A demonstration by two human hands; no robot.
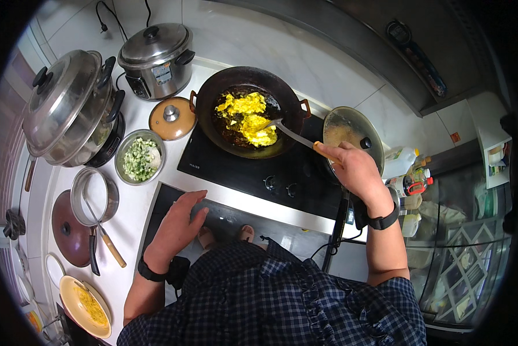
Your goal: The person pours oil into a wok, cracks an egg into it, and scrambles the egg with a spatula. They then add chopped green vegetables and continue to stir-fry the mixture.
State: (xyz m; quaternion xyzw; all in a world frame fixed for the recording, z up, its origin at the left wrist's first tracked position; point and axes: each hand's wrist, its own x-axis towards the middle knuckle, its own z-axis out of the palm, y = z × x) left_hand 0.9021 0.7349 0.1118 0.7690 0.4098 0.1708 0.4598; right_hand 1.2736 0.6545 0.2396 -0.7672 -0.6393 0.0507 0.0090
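Observation:
My right hand (357, 171) grips the wooden handle of a metal spatula (297, 137), whose blade rests in the scrambled egg. The bright yellow egg (246, 104) lies in two clumps in a dark two-handled wok (280, 93) on the black cooktop (224, 168). Oil shows dark around the egg. My left hand (176, 222) hovers before the counter's front edge, fingers apart and holding nothing. Left of the cooktop, a steel bowl (162, 166) holds chopped green vegetable pieces (138, 162) and a pale heap.
A lidded pan (354, 125) sits right of the wok. Leftward stand a rice cooker (155, 65), a large steamer (64, 108), an amber lid (172, 125), a saucepan (112, 199) with a wooden-handled utensil across it, and a plate (70, 287) of yellow shreds. Several bottles (408, 181) stand far right.

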